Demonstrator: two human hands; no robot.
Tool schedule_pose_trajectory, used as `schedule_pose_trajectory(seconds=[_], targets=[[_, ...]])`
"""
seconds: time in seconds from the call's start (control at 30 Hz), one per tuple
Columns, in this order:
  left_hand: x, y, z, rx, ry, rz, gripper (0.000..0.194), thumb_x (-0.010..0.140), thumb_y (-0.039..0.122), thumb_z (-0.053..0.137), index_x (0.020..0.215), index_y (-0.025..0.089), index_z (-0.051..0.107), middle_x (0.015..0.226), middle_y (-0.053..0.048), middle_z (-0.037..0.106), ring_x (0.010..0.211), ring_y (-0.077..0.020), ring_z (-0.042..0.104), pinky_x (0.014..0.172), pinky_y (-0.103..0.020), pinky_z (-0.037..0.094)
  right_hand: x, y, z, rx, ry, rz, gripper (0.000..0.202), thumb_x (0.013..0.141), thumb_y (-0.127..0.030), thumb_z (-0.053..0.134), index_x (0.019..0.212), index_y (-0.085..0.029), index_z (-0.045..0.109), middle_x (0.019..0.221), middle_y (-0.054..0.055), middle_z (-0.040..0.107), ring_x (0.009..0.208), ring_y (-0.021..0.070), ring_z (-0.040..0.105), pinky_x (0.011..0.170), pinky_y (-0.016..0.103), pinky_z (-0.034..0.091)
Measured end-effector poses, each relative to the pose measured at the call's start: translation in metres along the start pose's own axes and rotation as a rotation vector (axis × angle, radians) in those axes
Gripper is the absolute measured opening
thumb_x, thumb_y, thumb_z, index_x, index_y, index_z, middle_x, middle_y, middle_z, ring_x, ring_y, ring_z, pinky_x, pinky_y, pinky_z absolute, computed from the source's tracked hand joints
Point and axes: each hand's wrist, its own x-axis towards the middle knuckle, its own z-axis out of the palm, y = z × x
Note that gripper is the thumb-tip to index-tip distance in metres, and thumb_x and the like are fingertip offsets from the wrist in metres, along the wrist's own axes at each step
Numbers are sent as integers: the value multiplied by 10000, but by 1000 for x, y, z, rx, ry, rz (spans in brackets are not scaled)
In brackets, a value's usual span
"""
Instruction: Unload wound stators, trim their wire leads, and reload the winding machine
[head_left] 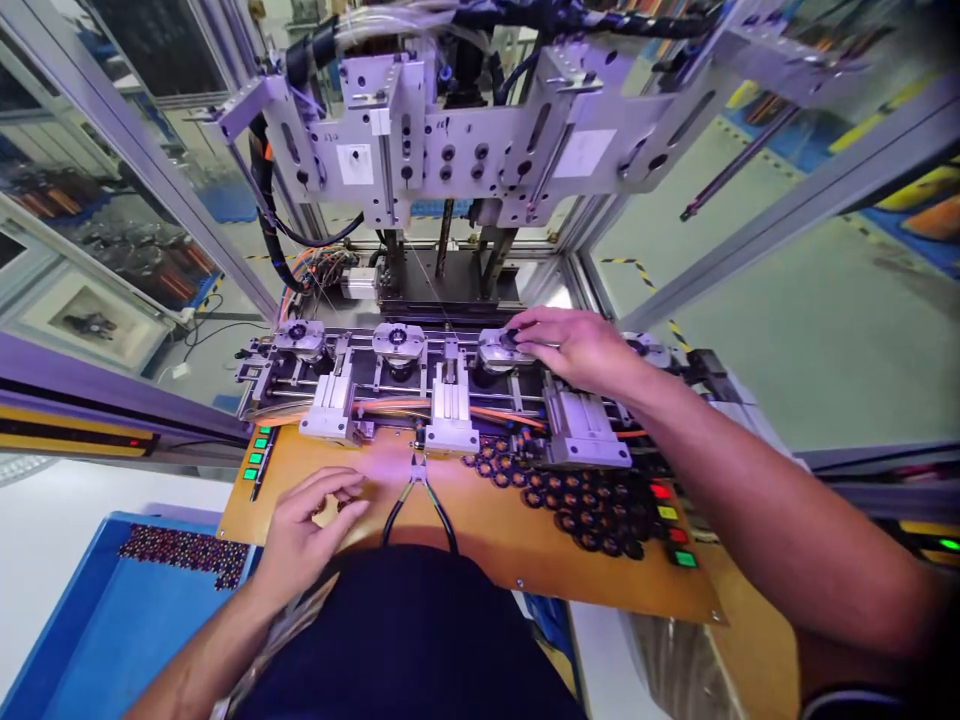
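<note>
My right hand [581, 345] reaches to the third clamp station [491, 350] of the machine. Its thumb and fingers close around a small dark round part [512, 338] seated there. My left hand [304, 530] hovers over the left of the orange-brown board [480, 535], fingers curled towards the thumb. Something small and dark may sit between those fingertips, but I cannot make it out. A pair of cutting pliers [418, 485] with dark handles lies on the board between my hands. To its right, several small black ring-shaped parts with copper-coloured middles [581, 505] lie crowded together.
More clamp stations stand at left [300, 338], centre-left [399, 340] and far right [651, 348]. A metal head plate [465, 150] with rods hangs above. Coloured buttons [677, 535] line the board's sides. A blue tray [97, 610] with small parts stands at lower left.
</note>
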Motion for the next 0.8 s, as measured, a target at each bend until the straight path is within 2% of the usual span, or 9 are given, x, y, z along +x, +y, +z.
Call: schedule_pose_trajectory(seconds=[0.3, 0.47, 0.57, 0.67, 0.73, 0.8], targets=[[5, 0, -3, 64, -20, -3, 197, 850, 217, 677, 1045, 197, 691, 991, -85, 739, 820, -176, 694, 745, -311, 582, 12, 5, -2, -105, -123, -55, 214, 839, -146, 555, 873, -173, 765, 1055, 30, 721, 962, 202, 671, 898, 372, 558], [2, 0, -7, 68, 13, 37, 206, 841, 183, 683, 1044, 218, 692, 978, -60, 742, 845, -168, 701, 753, -288, 583, -8, 1, 0, -172, -83, -41, 357, 796, -48, 496, 1035, -145, 742, 1203, 80, 680, 1142, 275, 605, 960, 469, 523], [8, 7, -11, 99, 20, 101, 211, 838, 166, 683, 1041, 224, 694, 965, -48, 745, 838, -160, 703, 758, -277, 586, -20, -2, 8, -189, -61, -40, 403, 773, -15, 487, 1073, -135, 728, 1206, 105, 680, 1183, 291, 585, 943, 475, 527], [34, 26, -6, 170, -12, 287, 216, 842, 173, 679, 1054, 207, 701, 989, -63, 752, 896, -176, 709, 814, -297, 586, -22, -6, 13, -182, -24, -41, 342, 797, -44, 517, 1044, -128, 738, 1169, 110, 699, 1169, 292, 602, 944, 461, 535], [64, 42, 6, 216, -48, 452, 219, 873, 197, 644, 1085, 188, 695, 1039, -87, 751, 956, -194, 706, 880, -334, 578, -21, -14, 9, -188, 35, -31, 307, 826, -60, 520, 1031, -120, 741, 1147, 109, 709, 1122, 275, 634, 946, 440, 545], [100, 55, 26, 303, -101, 576, 268, 919, 234, 577, 1157, 153, 667, 1132, -122, 733, 1064, -220, 682, 961, -387, 550, -24, -31, 0, -207, 146, 7, 315, 871, -68, 492, 1084, -104, 721, 1187, 121, 693, 1121, 263, 637, 985, 444, 531]])
